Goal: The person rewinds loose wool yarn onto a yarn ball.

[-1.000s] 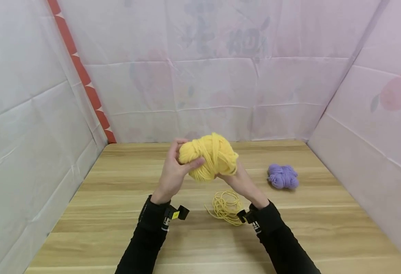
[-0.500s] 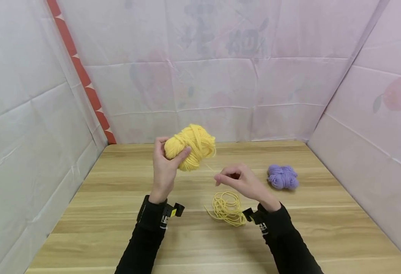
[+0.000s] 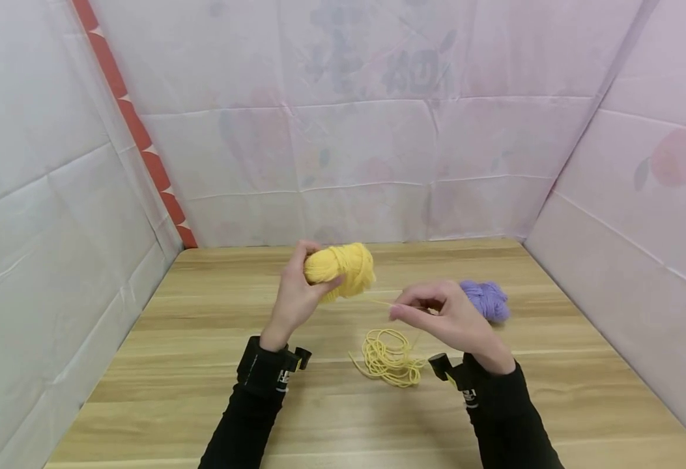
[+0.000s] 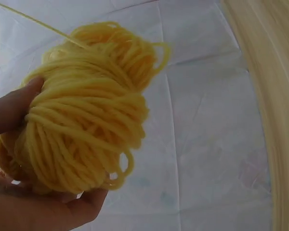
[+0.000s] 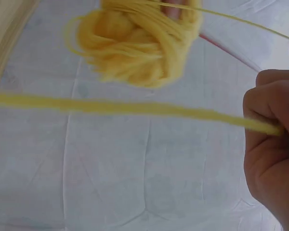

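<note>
My left hand (image 3: 296,296) grips a yellow ball of yarn (image 3: 348,267) above the table, thumb across its near side. Loops stick out of the ball (image 4: 96,106) in the left wrist view. To the right, my right hand (image 3: 445,316) pinches a yellow strand of yarn (image 3: 380,302) that runs taut from the ball. In the right wrist view the strand (image 5: 135,107) also leaves the curled fingers on the other side. Below the hands a loose heap of yellow yarn (image 3: 391,358) lies coiled on the table.
A purple ball of yarn (image 3: 488,301) lies at the right, partly behind my right hand. The wooden table (image 3: 167,391) is bounded by pale cloth walls (image 3: 348,143) at the back and both sides.
My right hand has left the yellow ball and moved right, drawing the strand out. My left hand shifted left with the ball, then back right and lower. The heap stays about where it was.
</note>
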A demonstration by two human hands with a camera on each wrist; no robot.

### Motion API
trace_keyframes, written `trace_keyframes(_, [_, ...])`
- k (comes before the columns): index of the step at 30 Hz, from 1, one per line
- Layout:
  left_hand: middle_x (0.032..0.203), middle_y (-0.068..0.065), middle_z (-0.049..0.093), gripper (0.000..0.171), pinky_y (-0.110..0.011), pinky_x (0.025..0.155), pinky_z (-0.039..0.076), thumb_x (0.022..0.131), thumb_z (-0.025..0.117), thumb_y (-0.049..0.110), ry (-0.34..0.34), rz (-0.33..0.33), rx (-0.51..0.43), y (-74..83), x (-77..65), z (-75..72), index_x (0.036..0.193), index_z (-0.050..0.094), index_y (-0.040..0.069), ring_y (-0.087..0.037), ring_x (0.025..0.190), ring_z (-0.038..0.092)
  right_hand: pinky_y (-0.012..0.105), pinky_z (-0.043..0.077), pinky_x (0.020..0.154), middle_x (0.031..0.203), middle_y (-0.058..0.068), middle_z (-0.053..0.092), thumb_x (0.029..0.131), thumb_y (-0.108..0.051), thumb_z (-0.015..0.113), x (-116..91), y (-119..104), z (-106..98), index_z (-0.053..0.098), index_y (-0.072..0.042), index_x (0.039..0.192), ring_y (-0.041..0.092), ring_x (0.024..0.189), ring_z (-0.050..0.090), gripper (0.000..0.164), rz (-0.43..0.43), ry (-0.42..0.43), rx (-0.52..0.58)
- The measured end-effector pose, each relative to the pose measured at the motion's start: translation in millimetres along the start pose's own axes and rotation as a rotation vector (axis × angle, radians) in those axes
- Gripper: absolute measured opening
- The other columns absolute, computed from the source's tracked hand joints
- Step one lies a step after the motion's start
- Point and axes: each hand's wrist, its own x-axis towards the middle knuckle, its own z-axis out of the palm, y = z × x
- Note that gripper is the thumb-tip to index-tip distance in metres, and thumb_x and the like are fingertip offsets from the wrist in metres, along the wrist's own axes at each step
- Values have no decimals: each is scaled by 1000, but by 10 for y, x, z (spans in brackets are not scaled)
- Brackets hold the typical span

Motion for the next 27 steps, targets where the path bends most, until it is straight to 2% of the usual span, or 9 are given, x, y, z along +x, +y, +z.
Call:
trace_keyframes(3, [116, -14, 63, 53, -46, 100, 48, 70, 82, 0, -102, 42, 102, -14, -10, 32, 113, 51, 5, -29, 112, 60, 24, 34, 46, 66, -4, 51, 87, 7, 62, -30, -8, -17, 69, -17, 85, 8, 55, 40, 25, -39, 51, 36])
trace_keyframes(6, [114, -13, 63, 52, -44, 97, 51, 71, 81, -2, -249, 65, 149, -12, -36, 45, 112, 50, 7, -28, 109, 61, 26, 32, 45, 70, -7, 54, 87, 11, 60, -46, -7, -29, 68, -11, 86, 11, 54, 37, 23, -58, 113, 85])
trace_keyframes(10, [111, -10, 61, 50, -35, 91, 54, 73, 79, -1, -468, 101, 136, 25, -77, 35, 112, 49, 9, -23, 104, 60, 27, 31, 45, 76, -11, 63, 89, 9, 59, -40, -2, -38, 68, -6, 88, 12, 53, 37, 18, -18, 211, 132])
trace_keyframes(14, [112, -5, 60, 49, -27, 90, 53, 75, 77, -4, -625, 138, 76, 73, -104, -3, 113, 50, 12, -17, 105, 58, 26, 31, 48, 69, -10, 56, 91, 1, 61, 13, 26, -38, 69, -5, 87, 11, 55, 37, 11, 47, 296, 131])
trace_keyframes(17, [113, -2, 58, 50, -27, 91, 52, 75, 77, -6, -690, 142, 2, 118, -114, -41, 113, 51, 15, -14, 106, 56, 27, 29, 48, 63, -7, 45, 92, -3, 62, 70, 89, -33, 69, -3, 87, 11, 54, 36, 9, 72, 337, 120])
trace_keyframes(21, [115, -3, 57, 51, -29, 92, 52, 74, 76, -7, -733, 149, -117, 171, -123, -97, 114, 52, 14, -15, 106, 55, 28, 30, 48, 61, -5, 43, 93, -7, 62, 123, 200, -14, 69, -2, 89, 12, 54, 36, 10, 94, 354, 117])
trace_keyframes(27, [119, -10, 56, 51, -32, 95, 51, 74, 78, -5, -723, 119, -248, 213, -132, -173, 116, 52, 9, -19, 112, 54, 28, 29, 46, 59, -5, 42, 93, -10, 62, 207, 414, 88, 70, -2, 91, 11, 52, 34, 12, 143, 305, 143])
